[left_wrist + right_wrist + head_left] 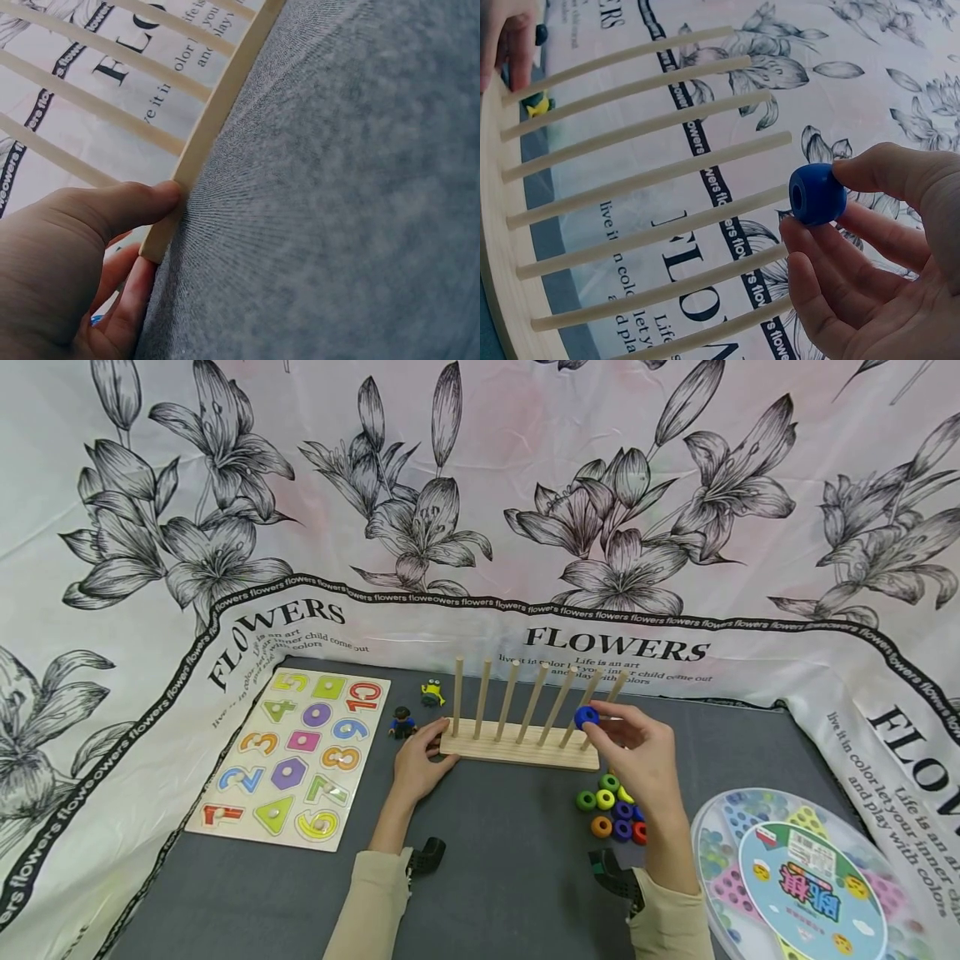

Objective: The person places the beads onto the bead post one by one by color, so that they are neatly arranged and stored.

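Note:
A wooden base (517, 747) with a row of several upright pegs (507, 700) stands on the dark table. My left hand (420, 766) grips the base's left end, thumb (154, 201) on its front edge and fingers around the end. Between thumb and fingertips my right hand (643, 752) pinches a blue bead (819, 193). The bead has a hole, which faces the pegs in the right wrist view, and it is held near the peg tops toward the right of the row. No beads sit on the pegs.
Loose beads (605, 799) in green, yellow, orange, purple, blue and red lie right of centre. A number-and-shape puzzle board (281, 810) lies left. Behind my left hand are a small toy figure (402, 723) and a yellow-green toy (432, 693). A round game box (813, 885) lies right.

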Tool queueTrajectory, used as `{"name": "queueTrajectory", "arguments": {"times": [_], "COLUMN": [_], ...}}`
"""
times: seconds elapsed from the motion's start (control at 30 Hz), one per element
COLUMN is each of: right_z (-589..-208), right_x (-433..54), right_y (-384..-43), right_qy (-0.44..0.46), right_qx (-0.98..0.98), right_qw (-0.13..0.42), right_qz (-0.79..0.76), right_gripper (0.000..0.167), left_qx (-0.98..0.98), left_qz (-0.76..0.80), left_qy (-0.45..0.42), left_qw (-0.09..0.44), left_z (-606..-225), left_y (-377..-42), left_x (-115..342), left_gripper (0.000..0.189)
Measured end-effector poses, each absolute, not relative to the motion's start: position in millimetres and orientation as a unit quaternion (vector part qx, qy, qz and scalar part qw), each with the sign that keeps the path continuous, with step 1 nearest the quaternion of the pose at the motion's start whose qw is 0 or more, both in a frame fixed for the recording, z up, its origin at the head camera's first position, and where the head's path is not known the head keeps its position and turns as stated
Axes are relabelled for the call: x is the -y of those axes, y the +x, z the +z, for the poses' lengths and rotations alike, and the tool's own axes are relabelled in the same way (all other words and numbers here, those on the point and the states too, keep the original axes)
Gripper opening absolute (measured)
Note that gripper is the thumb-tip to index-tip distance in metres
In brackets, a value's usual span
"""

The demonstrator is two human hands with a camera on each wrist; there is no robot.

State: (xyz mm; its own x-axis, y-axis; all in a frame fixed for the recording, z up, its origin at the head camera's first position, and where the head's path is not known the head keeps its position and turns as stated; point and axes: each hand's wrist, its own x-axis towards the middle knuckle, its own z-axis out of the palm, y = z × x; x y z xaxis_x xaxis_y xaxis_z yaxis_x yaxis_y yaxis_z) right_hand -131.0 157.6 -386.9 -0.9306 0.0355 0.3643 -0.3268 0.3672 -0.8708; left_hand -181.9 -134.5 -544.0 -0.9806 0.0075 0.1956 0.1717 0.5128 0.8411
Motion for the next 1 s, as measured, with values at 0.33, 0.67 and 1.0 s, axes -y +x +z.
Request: {"name": "queueTrajectory", "arguments": {"times": [0.33, 0.67, 1.0], "right_z": [-384.8, -387.0, -381.8], "right_x": [-155.4, -133.3, -81.7], "right_y": [-133.5, -140.0, -151.6], "right_qy": [0.101, 0.113, 0.154], "right_qx": [0.802, 0.782, 0.736], "right_qw": [0.163, 0.168, 0.189], "right_qz": [0.566, 0.589, 0.631], "right_gripper": [0.027, 0.028, 0.027], "left_qx": [0.862, 0.846, 0.846], "left_qz": [-0.495, -0.523, -0.523], "left_qy": [-0.065, -0.07, -0.071], "left_qw": [0.092, 0.08, 0.075], "left_z": [-543.6, -544.5, -547.5], "left_y": [-180.8, -182.7, -182.8], "left_x": [134.5, 134.4, 134.3], "left_gripper": [0.061, 0.064, 0.064]}}
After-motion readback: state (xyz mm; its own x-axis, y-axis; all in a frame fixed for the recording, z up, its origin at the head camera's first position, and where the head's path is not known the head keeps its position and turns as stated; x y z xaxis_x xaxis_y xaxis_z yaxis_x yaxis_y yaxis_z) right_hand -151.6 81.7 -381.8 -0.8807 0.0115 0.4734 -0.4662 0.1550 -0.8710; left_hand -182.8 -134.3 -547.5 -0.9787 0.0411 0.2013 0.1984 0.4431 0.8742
